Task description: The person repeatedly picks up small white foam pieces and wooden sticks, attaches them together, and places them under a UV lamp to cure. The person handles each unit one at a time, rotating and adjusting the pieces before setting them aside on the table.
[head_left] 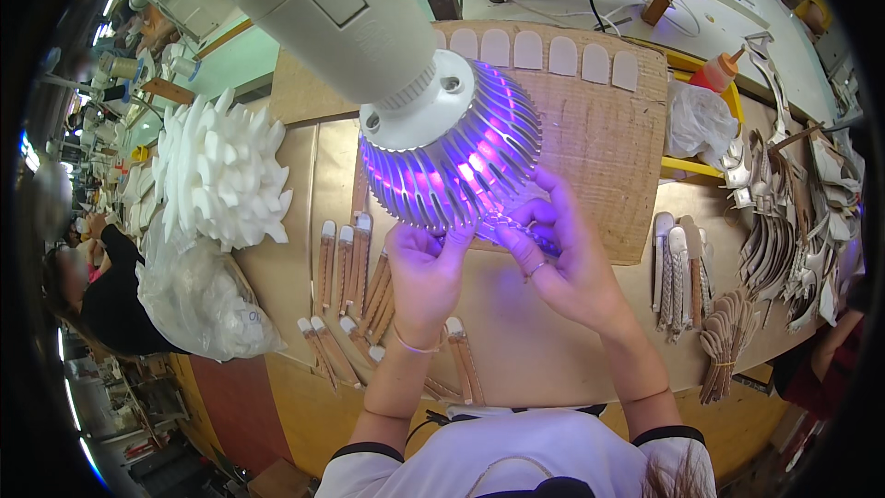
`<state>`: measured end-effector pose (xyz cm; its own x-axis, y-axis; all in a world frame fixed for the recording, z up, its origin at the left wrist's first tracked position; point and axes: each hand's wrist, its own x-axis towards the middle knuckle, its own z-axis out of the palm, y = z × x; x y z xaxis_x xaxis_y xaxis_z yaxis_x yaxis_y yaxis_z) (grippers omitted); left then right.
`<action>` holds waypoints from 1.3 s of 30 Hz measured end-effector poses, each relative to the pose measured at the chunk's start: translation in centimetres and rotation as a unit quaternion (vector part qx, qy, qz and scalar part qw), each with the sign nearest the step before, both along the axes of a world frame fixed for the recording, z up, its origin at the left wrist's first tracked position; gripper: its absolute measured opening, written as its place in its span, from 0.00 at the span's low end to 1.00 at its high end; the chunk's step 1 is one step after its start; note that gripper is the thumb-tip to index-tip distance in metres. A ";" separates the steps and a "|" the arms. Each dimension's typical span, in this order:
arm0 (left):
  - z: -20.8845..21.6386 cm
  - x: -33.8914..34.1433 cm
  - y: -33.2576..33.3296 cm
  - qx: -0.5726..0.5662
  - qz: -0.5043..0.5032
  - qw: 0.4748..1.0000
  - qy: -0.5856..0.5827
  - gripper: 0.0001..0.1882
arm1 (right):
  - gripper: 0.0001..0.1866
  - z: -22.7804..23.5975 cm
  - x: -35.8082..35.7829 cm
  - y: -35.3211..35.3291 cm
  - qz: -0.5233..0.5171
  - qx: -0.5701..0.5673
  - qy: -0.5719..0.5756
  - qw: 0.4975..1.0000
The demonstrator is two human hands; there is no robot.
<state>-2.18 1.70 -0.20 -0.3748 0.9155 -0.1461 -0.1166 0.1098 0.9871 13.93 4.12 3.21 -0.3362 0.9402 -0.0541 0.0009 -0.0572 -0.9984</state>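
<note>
Under a large finned lamp (452, 148) glowing purple, both hands meet around a slim braided strap (502, 224). My right hand (564, 254) pinches it between thumb and fingers, and a ring shows on one finger. Close beside the lamp's lower rim, my left hand (426, 275) has its thumb and fingers pressed together at the strap's left end. That end is partly hidden by the fingers and lamp. Several brown strap pieces with pale rounded tips (346, 263) lie spread on the table around my left forearm.
Rounded white pieces (528, 50) line the far edge of a cardboard sheet (599, 157). Braided straps (678, 268) and a tied bundle (725, 337) lie right. A yellow tray (682, 169) holds a plastic bag. White foam pieces (221, 171) pile left, above a clear bag (203, 300).
</note>
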 end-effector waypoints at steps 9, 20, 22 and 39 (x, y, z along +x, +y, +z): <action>1.0 0.7 0.7 0.023 -0.019 0.998 -0.057 0.06 | 0.29 -0.1 -0.2 -0.3 -0.009 0.001 0.010 1.000; -0.1 0.1 1.7 -0.022 -0.068 0.985 -0.156 0.11 | 0.28 -1.5 -0.1 -0.2 -0.050 -0.054 0.052 0.996; 0.2 0.2 1.9 0.006 -0.073 0.986 -0.151 0.11 | 0.23 -1.6 0.2 -0.2 -0.017 -0.039 0.020 0.999; 1.9 1.9 0.5 0.053 -0.087 0.953 -0.284 0.16 | 0.14 -1.0 1.2 -2.5 -0.039 -0.058 0.006 0.998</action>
<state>-0.27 2.16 1.70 -0.1044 0.9775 -0.1833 -0.6246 0.0789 0.7770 15.08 1.57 2.22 -0.2635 0.9513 -0.1599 -0.0202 -0.1711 -0.9850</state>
